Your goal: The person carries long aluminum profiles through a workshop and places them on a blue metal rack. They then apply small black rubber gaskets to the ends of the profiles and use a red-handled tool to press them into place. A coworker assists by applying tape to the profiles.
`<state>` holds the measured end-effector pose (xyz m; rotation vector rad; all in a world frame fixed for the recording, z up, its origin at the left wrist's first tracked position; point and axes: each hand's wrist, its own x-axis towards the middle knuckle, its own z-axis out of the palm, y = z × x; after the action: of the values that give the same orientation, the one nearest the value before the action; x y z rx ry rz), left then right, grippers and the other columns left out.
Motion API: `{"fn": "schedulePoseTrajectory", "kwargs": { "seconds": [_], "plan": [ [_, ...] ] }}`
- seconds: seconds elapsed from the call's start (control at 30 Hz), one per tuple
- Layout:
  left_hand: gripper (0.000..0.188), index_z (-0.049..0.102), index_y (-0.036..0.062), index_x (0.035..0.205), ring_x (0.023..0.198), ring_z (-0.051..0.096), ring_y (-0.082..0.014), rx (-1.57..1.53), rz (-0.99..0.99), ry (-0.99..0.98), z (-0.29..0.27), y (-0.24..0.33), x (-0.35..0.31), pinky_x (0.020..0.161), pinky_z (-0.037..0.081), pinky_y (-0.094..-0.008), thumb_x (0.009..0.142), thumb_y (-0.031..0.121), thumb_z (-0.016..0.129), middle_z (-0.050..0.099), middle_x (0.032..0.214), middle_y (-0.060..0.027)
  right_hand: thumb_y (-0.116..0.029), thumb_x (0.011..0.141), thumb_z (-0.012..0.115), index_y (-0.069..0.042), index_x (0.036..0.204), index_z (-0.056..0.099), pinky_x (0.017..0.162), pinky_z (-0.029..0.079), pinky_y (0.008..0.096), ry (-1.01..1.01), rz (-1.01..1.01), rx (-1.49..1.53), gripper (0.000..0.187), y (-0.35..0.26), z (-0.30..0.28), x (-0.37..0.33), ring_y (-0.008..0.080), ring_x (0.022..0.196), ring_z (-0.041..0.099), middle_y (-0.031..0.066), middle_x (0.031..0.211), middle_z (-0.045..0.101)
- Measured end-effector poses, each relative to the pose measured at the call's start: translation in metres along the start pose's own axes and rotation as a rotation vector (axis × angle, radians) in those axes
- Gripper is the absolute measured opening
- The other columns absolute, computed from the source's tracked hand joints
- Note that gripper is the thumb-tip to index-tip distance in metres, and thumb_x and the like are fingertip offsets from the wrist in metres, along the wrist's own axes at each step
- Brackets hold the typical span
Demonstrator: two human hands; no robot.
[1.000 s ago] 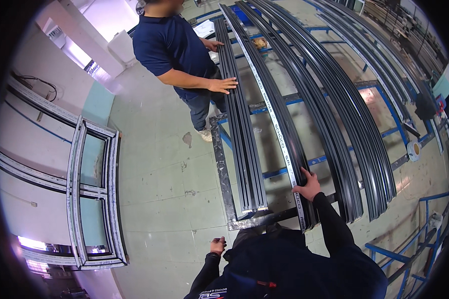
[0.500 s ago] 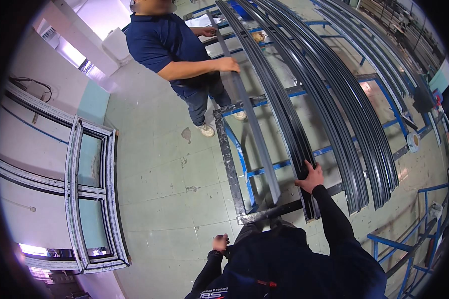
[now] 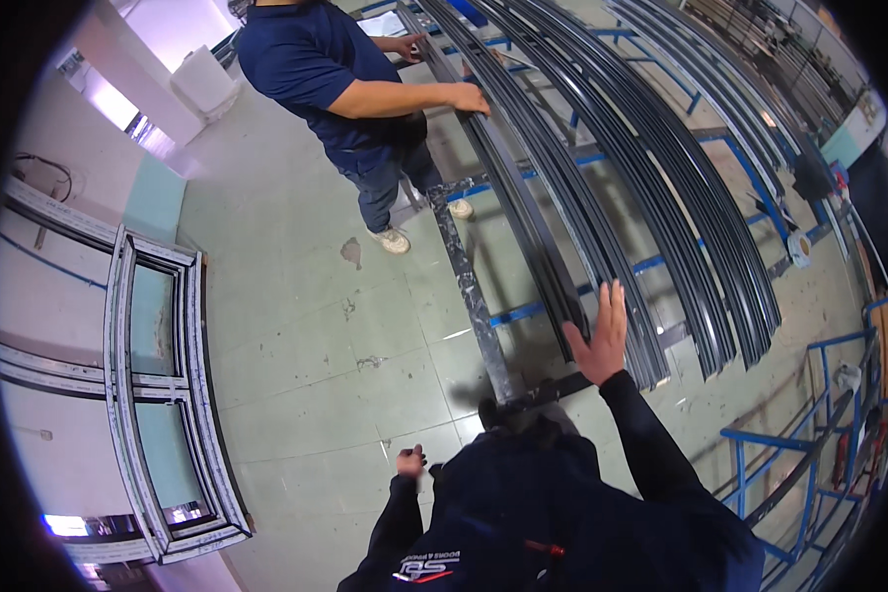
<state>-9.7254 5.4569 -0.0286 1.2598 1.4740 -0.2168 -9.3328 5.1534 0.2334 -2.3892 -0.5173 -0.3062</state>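
Operator A: Report the right hand.
Operator B: The right hand (image 3: 600, 345) is extending, palm down, right of the frame's centre, with its fingers straight and its thumb spread. It is grasping nothing. The thumb is overlapping the near end of the leftmost profile (image 3: 526, 219); the fingers are pointing up the frame beside the grooved profile bundle (image 3: 580, 189). Whether the skin is touching metal, I cannot tell.

Operator A: Report the left hand.
Operator B: The left hand (image 3: 410, 461) is hanging at lower centre, apart from the profiles, its fingers loosely curled. I cannot tell whether it is clasping anything.

Operator A: Locate the workpieces.
Operator B: The leftmost profile is running from the top centre down to the right hand. The grooved profile bundle is lying just right of it. Both are lying across a blue-framed rack (image 3: 516, 313), and more dark profiles (image 3: 683, 187) are lying toward the upper right.

Operator A: And the surroundings?
Operator B: A co-worker (image 3: 296, 61) is standing at upper left of centre, placing both hands on the leftmost profile. A window frame (image 3: 118, 345) is standing at the left edge.
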Motion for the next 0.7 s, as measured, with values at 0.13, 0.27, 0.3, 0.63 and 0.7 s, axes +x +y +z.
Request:
{"fn": "schedulePoseTrajectory", "kwargs": {
  "seconds": [0.13, 0.27, 0.3, 0.63, 0.7],
  "plan": [
    [0.048, 0.056, -0.0018, 0.115, 0.076, 0.069, -0.0228, 0.061, -0.058, -0.081, 0.007, 0.029, 0.01, 0.056, 0.053, -0.0382, 0.088, 0.037, 0.067, 0.071, 0.093, -0.0126, -0.041, 0.085, 0.068, 0.003, 0.149, 0.025, 0.116, 0.018, 0.0538, -0.246, -0.088, -0.397, 0.089, -0.018, 0.016, 0.01, 0.0404, 0.145, 0.02, 0.0266, 0.156, 0.02],
    [0.045, 0.057, -0.0029, 0.109, 0.071, 0.068, -0.0203, 0.213, 0.079, -0.181, 0.009, 0.054, 0.036, 0.052, 0.052, -0.0341, 0.089, 0.037, 0.066, 0.07, 0.089, -0.0115, -0.044, 0.085, 0.066, 0.006, 0.148, 0.026, 0.117, 0.018, 0.0517, 0.008, 0.003, -0.309, 0.089, -0.038, 0.007, 0.044, 0.0405, 0.145, 0.021, 0.0258, 0.157, 0.02],
    [0.044, 0.057, -0.0025, 0.108, 0.07, 0.067, -0.0202, 0.166, 0.079, -0.168, 0.009, 0.064, 0.04, 0.052, 0.051, -0.034, 0.089, 0.036, 0.066, 0.069, 0.089, -0.0111, -0.045, 0.085, 0.065, 0.006, 0.148, 0.026, 0.117, 0.019, 0.0512, 0.163, 0.019, -0.3, 0.09, -0.049, 0.001, 0.048, 0.0407, 0.145, 0.022, 0.0255, 0.156, 0.021],
    [0.04, 0.051, 0.0004, 0.112, 0.075, 0.066, -0.0206, 0.053, 0.217, -0.225, 0.017, 0.149, 0.044, 0.062, 0.051, -0.0371, 0.094, 0.035, 0.062, 0.068, 0.092, -0.0103, -0.036, 0.075, 0.077, 0.0, 0.15, 0.025, 0.111, 0.035, 0.0458, -0.37, 0.312, -0.33, 0.098, 0.004, 0.023, 0.024, 0.0374, 0.137, 0.038, 0.0245, 0.15, 0.035],
    [0.041, 0.051, 0.0004, 0.113, 0.076, 0.067, -0.0211, 0.111, 0.193, -0.206, 0.012, 0.142, 0.042, 0.063, 0.051, -0.0378, 0.094, 0.035, 0.062, 0.068, 0.094, -0.0104, -0.032, 0.074, 0.078, -0.002, 0.145, 0.035, 0.099, 0.046, 0.044, -0.31, 0.454, -0.231, 0.089, 0.001, 0.015, 0.038, 0.0356, 0.123, 0.054, 0.0231, 0.135, 0.052]
  ]
}}
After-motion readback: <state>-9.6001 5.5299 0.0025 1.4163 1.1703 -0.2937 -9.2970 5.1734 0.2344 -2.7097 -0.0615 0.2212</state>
